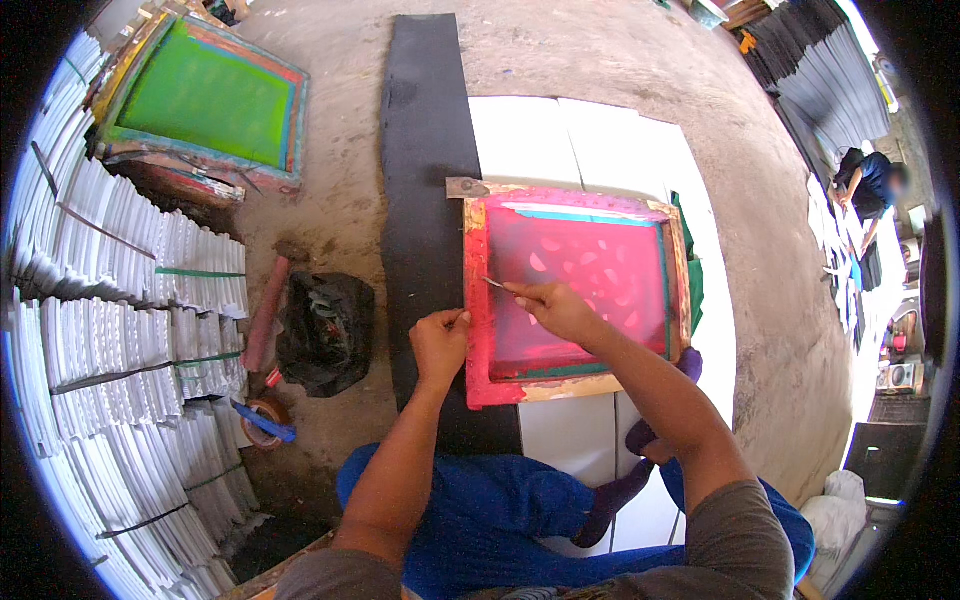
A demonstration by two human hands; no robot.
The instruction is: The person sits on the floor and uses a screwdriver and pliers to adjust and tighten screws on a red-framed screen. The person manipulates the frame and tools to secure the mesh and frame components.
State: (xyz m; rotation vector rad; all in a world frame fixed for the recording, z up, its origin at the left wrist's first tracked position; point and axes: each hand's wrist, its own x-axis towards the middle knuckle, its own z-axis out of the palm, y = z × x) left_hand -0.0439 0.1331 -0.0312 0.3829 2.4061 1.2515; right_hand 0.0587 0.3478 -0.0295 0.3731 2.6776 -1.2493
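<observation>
A wooden screen-printing frame (479, 345) smeared with pink ink lies in front of me. Its pink mesh (620, 270) shows several pale curved shapes. My right hand (560, 311) reaches over the mesh, closed on a thin, light-coloured tool (492, 283). The tool's tip is at the frame's left inner edge; its exact kind is too small to tell. Right beside the frame's left rail, my left hand (440, 345) is closed, thumb and forefinger pinched together. What the pinch holds, if anything, does not show.
White sheets (525, 130) and a black board (425, 200) lie beneath the frame. Left are a black plastic bag (325, 335), a tape roll (264, 424), tied white stacks (110, 340) and a green screen frame (210, 95). Another person (868, 188) works far right.
</observation>
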